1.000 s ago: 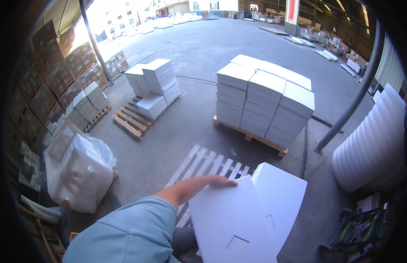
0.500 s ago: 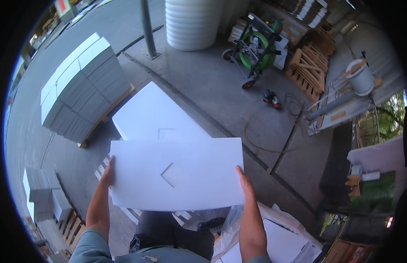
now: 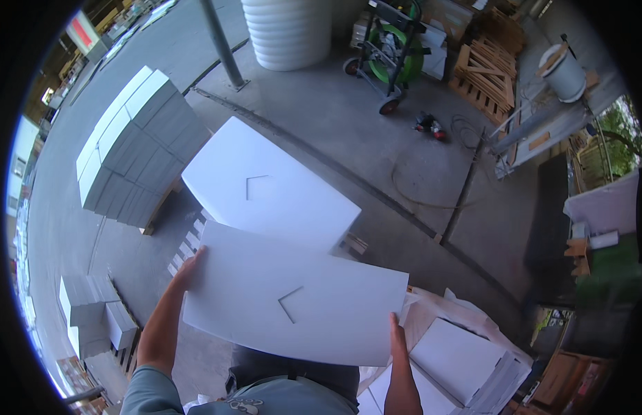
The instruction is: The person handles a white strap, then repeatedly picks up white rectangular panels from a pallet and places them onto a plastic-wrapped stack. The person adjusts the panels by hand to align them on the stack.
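Observation:
In front of my body I hold a large white rectangular panel (image 3: pixel 245 297) with an angular, V-like line on its top face. My left hand (image 3: pixel 191 265) grips its left edge, and my right hand (image 3: pixel 397 333) is closed on its right edge. The panel is tilted, its right end nearer to me. Just beyond it, and partly covered by it, another white panel (image 3: pixel 300 187) with a similar angular line lies over a slatted wooden pallet (image 3: pixel 188 243). Whether the two panels touch I cannot tell.
At the left stand a tall pallet stack of pale boxes (image 3: pixel 144 149) and a lower stack (image 3: pixel 92 311). Plastic wrap surrounds white flat boxes (image 3: pixel 456 356) at the lower right. Farther off are a green-reeled cart (image 3: pixel 390 59), a ribbed white tank (image 3: pixel 290 34) and a hose (image 3: pixel 404 190) on the floor.
The held panel has turned clockwise and come lower and nearer to me, uncovering more of the panel beyond. Both hands keep their grip. The view has shifted slightly.

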Motion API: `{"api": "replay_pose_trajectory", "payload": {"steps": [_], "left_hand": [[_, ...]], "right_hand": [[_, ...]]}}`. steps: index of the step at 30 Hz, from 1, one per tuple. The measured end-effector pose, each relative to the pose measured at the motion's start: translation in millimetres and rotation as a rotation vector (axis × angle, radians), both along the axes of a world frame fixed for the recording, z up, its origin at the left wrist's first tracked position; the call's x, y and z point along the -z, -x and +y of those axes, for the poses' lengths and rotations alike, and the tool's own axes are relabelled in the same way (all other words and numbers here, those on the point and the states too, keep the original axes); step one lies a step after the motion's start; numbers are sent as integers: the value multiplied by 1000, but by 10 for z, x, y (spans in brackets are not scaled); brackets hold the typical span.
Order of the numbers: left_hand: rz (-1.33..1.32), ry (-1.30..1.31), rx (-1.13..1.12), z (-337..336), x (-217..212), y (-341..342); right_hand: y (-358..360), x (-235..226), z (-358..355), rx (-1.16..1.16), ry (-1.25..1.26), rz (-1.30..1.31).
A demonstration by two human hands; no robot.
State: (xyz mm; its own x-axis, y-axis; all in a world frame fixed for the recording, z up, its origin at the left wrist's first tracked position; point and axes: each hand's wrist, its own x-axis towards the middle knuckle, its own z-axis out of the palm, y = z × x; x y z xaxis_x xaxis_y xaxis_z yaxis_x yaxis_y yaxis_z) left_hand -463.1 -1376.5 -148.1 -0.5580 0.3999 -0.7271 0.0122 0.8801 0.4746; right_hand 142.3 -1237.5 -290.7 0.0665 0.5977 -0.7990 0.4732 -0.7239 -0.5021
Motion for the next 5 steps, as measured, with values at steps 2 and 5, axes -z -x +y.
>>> {"api": "replay_pose_trajectory", "payload": {"steps": [2,5], "left_hand": [[4,28,106,183,80,-217],[-26,-47,331,398,303,-504]], "right_hand": [[-392,55,-357,65,44,49],[-917,25,-884,230,188,133]]}}
